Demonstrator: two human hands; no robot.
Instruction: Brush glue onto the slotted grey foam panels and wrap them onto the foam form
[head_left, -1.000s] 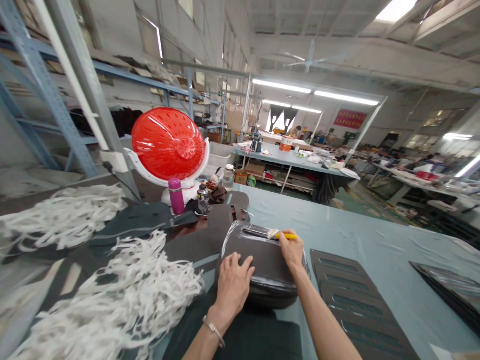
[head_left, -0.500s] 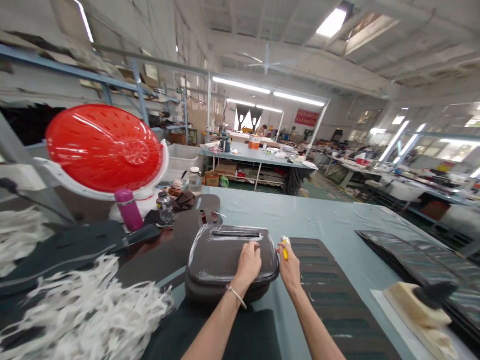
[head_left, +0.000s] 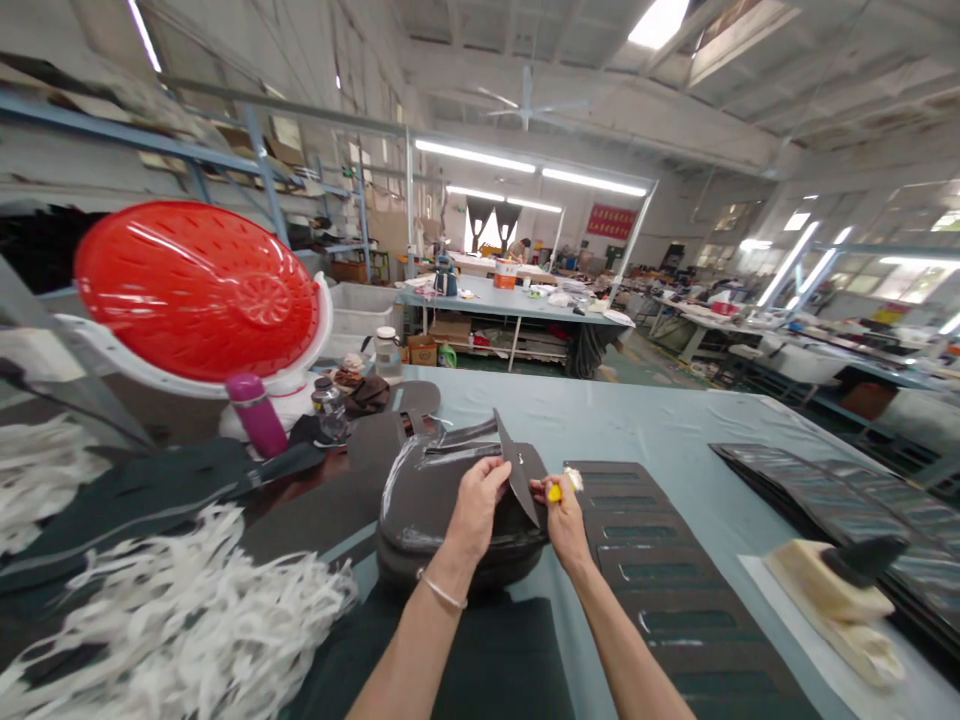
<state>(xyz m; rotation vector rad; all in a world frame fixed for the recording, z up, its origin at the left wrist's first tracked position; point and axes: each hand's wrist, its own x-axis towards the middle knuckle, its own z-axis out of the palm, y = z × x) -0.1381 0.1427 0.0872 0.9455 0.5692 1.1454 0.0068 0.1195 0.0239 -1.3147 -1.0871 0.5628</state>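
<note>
A dark rounded bag-like case (head_left: 427, 500) rests on the blue-green table, with whitish streaks along its edges. Its thin dark top panel (head_left: 517, 480) is peeled up at the right end and stands tilted. My left hand (head_left: 480, 500) is closed on that panel, pinching it between thumb and fingers. My right hand (head_left: 566, 520) is closed around a small yellow-handled tool with a white tip (head_left: 555, 493), its kind unclear. The right fingertips are close to the raised panel's right side; whether they touch it I cannot tell.
Right of the case lies a dark slotted sheet (head_left: 667, 600). Farther right are a cream block with a black top (head_left: 817, 590) and stacked dark panels (head_left: 840, 520). White strips (head_left: 202, 620), a purple bottle (head_left: 257, 415) and a red basin (head_left: 202, 290) are at left.
The panel's right end has come up off the case, held by my left hand, which moved slightly left. My right hand has turned the yellow-handled tool from upright to nearly level.
</note>
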